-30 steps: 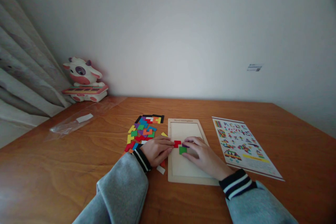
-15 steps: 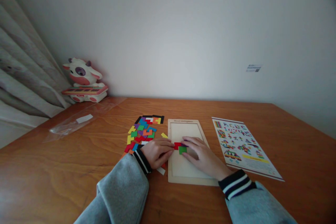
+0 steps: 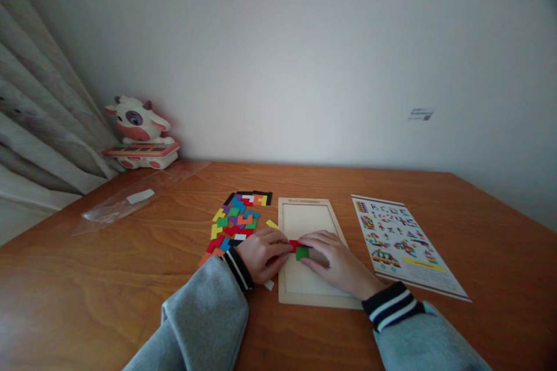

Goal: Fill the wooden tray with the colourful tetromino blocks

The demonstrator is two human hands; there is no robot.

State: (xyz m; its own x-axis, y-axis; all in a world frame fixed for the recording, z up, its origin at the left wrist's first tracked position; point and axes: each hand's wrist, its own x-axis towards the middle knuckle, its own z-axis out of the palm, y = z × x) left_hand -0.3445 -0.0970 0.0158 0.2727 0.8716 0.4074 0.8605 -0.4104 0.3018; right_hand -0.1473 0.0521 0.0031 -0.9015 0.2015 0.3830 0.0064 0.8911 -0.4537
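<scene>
A pale wooden puzzle tray (image 3: 300,299) lies flat in front of me. Within it a red puzzle piece (image 3: 293,246) and a green square-looking puzzle piece (image 3: 301,253) sit against each other. My left hand (image 3: 265,254) reaches over the tray's left edge, its fingers closed and their tips on the left end of the red piece. From the right, my right hand (image 3: 333,258) spans the green piece, fingers at its upper side and thumb by its lower right corner. Fingers partly hide both pieces.
Several loose coloured pieces (image 3: 234,213) lie left of the tray, one yellow piece (image 3: 272,224) beside its edge. On the right is a printed pattern sheet (image 3: 395,232). A clear plastic bag (image 3: 113,208) and a cow toy with keyboard (image 3: 141,133) stand at back left.
My left hand has shifted slightly right, its fingertips further over the red piece. My right fingers have moved a little down and left, and the green piece sits slightly lower.
</scene>
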